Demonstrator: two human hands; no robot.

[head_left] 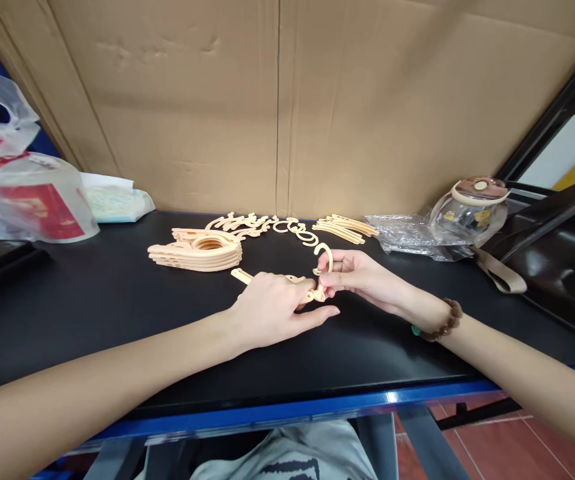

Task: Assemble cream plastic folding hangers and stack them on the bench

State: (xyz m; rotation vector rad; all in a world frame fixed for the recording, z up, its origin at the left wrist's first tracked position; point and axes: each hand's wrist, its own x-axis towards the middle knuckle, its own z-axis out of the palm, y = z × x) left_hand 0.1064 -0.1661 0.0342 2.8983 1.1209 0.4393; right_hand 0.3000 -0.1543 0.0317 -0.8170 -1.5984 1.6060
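A: Where do we have the hook (324,252)?

B: In our right hand (357,277). Thumb and fingertips pinch its lower stem, and the curved top stands up above them. Its foot meets the end of the cream strip (241,274), right where our two hands touch

A: And the left hand (272,307)?

B: It is clenched over that strip, knuckles up, with the index finger stretched out toward the right hand. The strip's far end pokes out to the left past our knuckles, low over the black table (117,313)

A: How do our arms lie?

B: Both forearms come in from the near corners and meet at the middle. The right wrist wears a bead bracelet (444,323). We cannot tell whether the wrists rest on the surface

A: What room do we have?

B: There is bare tabletop on our side, up to the blue front edge (317,407). A stack of hanger pieces (197,250) sits behind and to the left, near the strip's tip. Loose small parts (247,223) and flat strips (344,228) lie along the cardboard wall (267,100). A lidded jar (470,207) and a dark bag (567,260) stand well apart on the right, and plastic bags (22,193) lie at the far left
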